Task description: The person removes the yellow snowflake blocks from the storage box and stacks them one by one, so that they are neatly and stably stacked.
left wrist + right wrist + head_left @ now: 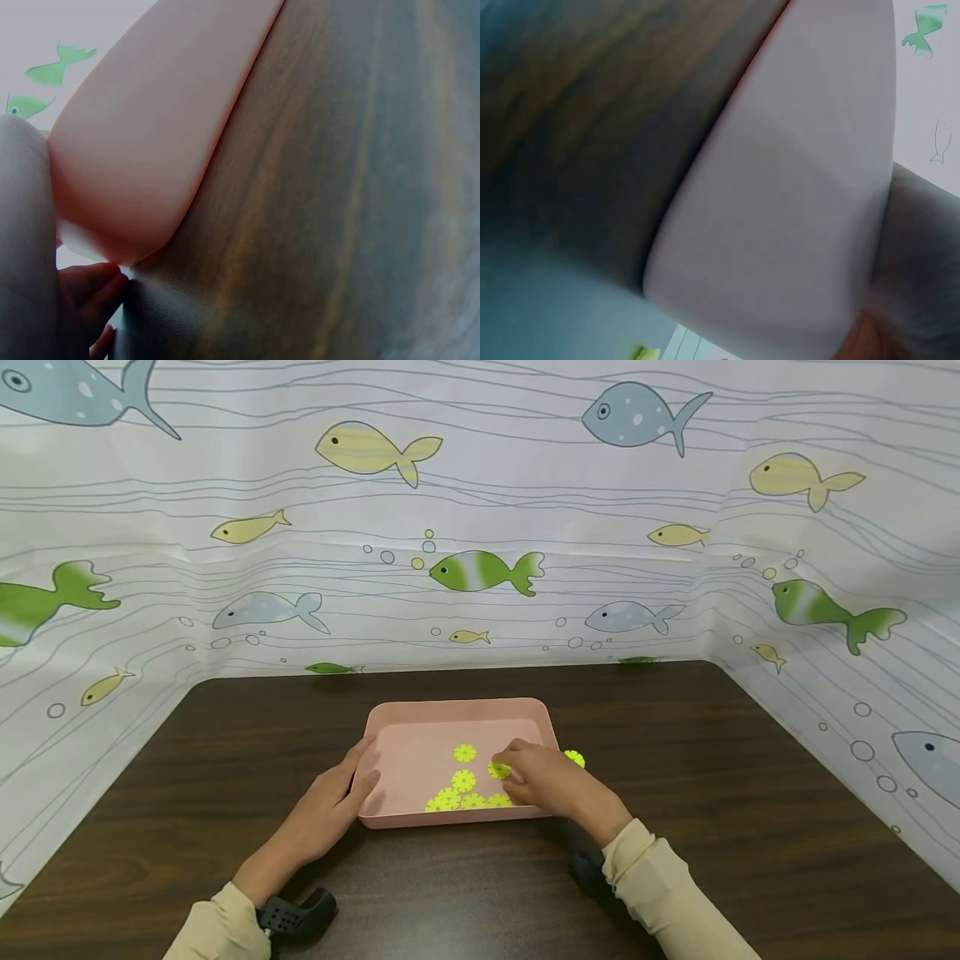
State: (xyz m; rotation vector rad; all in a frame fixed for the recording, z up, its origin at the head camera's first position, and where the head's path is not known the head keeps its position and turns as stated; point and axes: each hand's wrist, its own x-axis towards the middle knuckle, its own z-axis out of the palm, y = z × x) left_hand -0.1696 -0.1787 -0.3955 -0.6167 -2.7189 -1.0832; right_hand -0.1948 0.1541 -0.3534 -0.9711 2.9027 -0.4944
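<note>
A shallow pink tray [420, 735] lies on the dark table. My left hand [326, 806] grips its left side, thumb over the rim and fingers along the outer wall; the left wrist view shows the fingers [97, 289] at the tray corner. Inside the tray, my right hand [558, 781] pinches a bright yellow notched disc [497, 771], partly hidden by the fingertips. Two loose discs, an upper one [465, 752] and a lower one [463, 780], lie left of that hand. Several more yellow discs [447, 797] gather along the near wall, some overlapping.
Just past the tray's right side lies another yellow disc [574, 758]. The dark wood table [675, 752] extends around the tray. A white sheet [480, 635] printed with fish stands along the back and both sides. Black bands [296, 914] are worn on the wrists.
</note>
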